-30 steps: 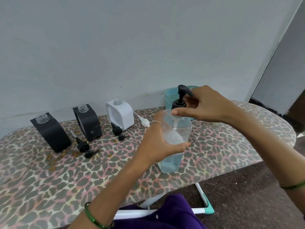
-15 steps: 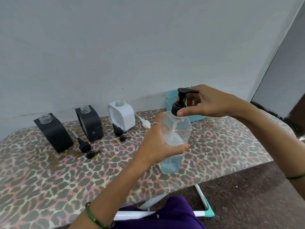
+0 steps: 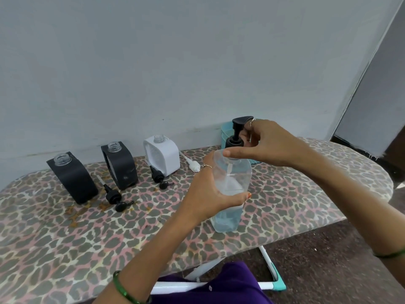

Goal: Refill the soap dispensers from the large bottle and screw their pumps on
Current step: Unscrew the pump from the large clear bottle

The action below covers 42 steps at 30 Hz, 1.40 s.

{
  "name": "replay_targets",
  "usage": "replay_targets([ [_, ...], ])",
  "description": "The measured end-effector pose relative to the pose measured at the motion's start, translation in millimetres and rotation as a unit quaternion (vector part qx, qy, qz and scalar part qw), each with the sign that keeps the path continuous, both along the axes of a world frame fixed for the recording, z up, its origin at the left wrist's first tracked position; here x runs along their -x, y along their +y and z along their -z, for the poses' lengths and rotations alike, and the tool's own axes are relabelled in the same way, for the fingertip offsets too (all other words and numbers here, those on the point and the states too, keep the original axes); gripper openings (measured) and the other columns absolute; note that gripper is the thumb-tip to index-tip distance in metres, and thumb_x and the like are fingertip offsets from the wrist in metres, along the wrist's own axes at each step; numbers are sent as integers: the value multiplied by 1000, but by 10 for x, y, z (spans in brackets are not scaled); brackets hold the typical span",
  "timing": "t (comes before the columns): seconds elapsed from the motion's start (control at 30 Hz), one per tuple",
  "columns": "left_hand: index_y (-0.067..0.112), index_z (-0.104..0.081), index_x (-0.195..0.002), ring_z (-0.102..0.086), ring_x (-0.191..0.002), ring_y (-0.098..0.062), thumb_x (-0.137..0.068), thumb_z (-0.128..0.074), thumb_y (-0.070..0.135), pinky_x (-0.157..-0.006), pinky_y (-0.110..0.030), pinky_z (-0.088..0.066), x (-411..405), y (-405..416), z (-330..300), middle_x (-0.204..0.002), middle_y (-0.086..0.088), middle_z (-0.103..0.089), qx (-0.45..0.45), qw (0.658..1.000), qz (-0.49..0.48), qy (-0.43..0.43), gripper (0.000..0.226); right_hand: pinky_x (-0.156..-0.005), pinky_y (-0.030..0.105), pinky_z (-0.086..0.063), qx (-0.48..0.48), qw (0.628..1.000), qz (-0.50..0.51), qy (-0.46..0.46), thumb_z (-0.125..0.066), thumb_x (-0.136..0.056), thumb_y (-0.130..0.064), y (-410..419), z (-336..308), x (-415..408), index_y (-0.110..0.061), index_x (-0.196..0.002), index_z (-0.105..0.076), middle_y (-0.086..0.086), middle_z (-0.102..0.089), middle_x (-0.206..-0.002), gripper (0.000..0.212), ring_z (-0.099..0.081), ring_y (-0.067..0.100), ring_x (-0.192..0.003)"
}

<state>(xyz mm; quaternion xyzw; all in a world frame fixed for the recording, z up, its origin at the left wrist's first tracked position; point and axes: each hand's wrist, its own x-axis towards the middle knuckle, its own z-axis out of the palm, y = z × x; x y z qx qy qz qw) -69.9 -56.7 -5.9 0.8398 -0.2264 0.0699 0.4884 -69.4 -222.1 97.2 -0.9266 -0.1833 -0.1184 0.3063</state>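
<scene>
Left hand point(image 3: 206, 191) wraps big clear bottle point(image 3: 230, 194), standing straight up on board. Right hand point(image 3: 263, 143) sits right above it, fingers curled round black pump point(image 3: 235, 139) on bottle neck. Open dispensers point(image 3: 116, 165) stand off past left hand, closest to it.

Two black square dispensers point(image 3: 72, 178) point(image 3: 120, 165), one white square dispenser point(image 3: 162, 155), one clear large bottle point(image 3: 230, 194), three black pumps point(image 3: 112, 195) point(image 3: 158, 176) point(image 3: 235, 139), one white pump point(image 3: 192, 164), one teal basket point(image 3: 226, 132).

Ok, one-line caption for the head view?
Left hand steadies large clear bottle; right hand twists its black pump.
</scene>
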Motion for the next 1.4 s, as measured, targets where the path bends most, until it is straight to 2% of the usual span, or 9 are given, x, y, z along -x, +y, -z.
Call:
replay_targets([
  [0.2, 30, -43, -124, -60, -96, 0, -57, -82, 57, -76, -19, -50, 3, 2, 9, -105, 17, -62, 4, 1000, 3, 2, 82, -59, 13, -40, -27, 998, -47, 41, -69, -64, -57, -58, -55, 21, -16, -87, -61, -11, -57, -70, 48, -50, -1, -60],
  [0.3, 33, -38, -127, -58, -102, -1, -59, -83, 53, -82, -25, -51, 12, 8, 2, -113, 17, -59, 13, 1000, 6, 5, 84, -69, 21, -48, -62, 991, -89, 75, -70, -71, -44, -151, -81, 28, -29, -92, -66, -14, -66, -83, 25, -59, 2, -75],
  [0.47, 32, -40, -125, -59, -100, -3, -58, -83, 55, -79, -25, -51, 11, -1, 22, -110, 16, -60, 13, 1000, 5, 11, 83, -73, 24, -52, -46, 993, -81, 67, -67, -70, -53, -197, -30, 52, -46, -97, -56, -12, -65, -101, 29, -61, 5, -84],
  [0.57, 30, -42, -123, -60, -96, -1, -57, -81, 57, -75, -21, -49, 16, -4, 25, -105, 15, -62, 10, 1000, 3, 13, 82, -63, 13, -45, -37, 998, -41, 18, -69, -61, -65, -112, -2, 94, -40, -87, -50, -12, -62, -93, 41, -59, 5, -76],
  [0.7, 31, -39, -125, -59, -97, -2, -57, -81, 57, -78, -24, -51, 18, 4, 18, -107, 14, -61, 6, 1000, -3, 7, 84, -58, 23, -41, 1, 999, -8, -44, -63, -56, -70, -11, 22, 71, -18, -85, -52, 1, -62, -83, 60, -56, 20, -71],
  [0.8, 33, -37, -126, -58, -101, -1, -58, -82, 55, -81, -26, -52, 21, 8, 13, -111, 16, -59, 4, 1000, -5, 5, 84, -55, 20, -38, 18, 998, -2, -57, -62, -54, -70, 16, -29, 65, -13, -79, -56, 2, -61, -74, 62, -54, 16, -67],
  [0.97, 36, -34, -126, -54, -103, 4, -60, -85, 48, -79, -14, -45, 44, 17, -11, -114, 20, -55, 16, 1000, 1, 11, 84, -66, 23, -46, -23, 1000, -13, 11, -75, -62, -55, -126, -86, 44, -24, -75, -64, -20, -63, -75, 36, -58, 3, -71],
  [1.13, 35, -35, -127, -55, -103, 1, -59, -85, 49, -79, -16, -44, 44, 14, -4, -114, 18, -56, 13, 1000, 1, 8, 86, -74, 29, -47, -36, 999, -3, 20, -72, -80, -31, -301, -36, -11, -20, -79, -68, -10, -67, -82, 12, -60, 6, -77],
  [1.4, 33, -35, -126, -56, -101, -1, -60, -85, 50, -78, -17, -46, 53, 8, -15, -112, 15, -58, 6, 1000, -4, 7, 85, -68, 17, -43, -5, 999, -22, 42, -60, -60, -68, -117, -6, 63, -35, -96, -61, -21, -62, -88, 49, -60, -2, -81],
])
